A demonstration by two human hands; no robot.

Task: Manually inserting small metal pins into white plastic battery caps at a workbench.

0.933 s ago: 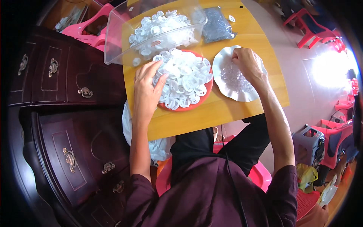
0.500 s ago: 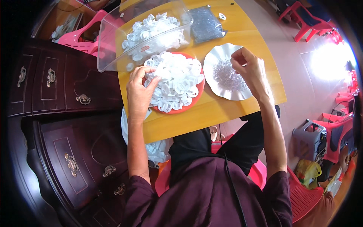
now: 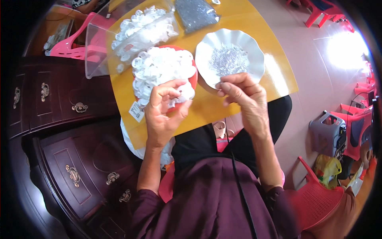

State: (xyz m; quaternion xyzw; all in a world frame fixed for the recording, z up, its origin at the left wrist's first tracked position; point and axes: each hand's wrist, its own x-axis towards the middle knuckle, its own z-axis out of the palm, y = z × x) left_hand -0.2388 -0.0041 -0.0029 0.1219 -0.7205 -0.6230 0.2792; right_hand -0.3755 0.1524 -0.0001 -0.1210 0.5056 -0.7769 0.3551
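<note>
My left hand [image 3: 163,113] is curled at the near edge of a red plate [image 3: 193,75] heaped with small white plastic pieces [image 3: 159,69]. Between its thumb and fingers sits a white plastic piece [image 3: 185,93], partly merging with the heap behind. My right hand [image 3: 248,101] is raised at the near rim of a white scalloped dish [image 3: 254,55]. Its thumb and index finger pinch a tiny clear piece [image 3: 218,85], too small to make out well. Many small clear, shiny pieces [image 3: 229,59] lie in that dish.
A clear plastic bin [image 3: 97,51] with more white pieces stands at the far left of the yellow table [image 3: 274,75]. Behind the dish lies a bag of dark grey pieces [image 3: 195,16]. Dark wooden drawers [image 3: 59,147] flank my left; a red chair [image 3: 318,199] is at right.
My right hand has come from over the dish toward me and left, with its fingertips pinched. My left hand has drawn back from the heap toward me. The view has shifted slightly.
</note>
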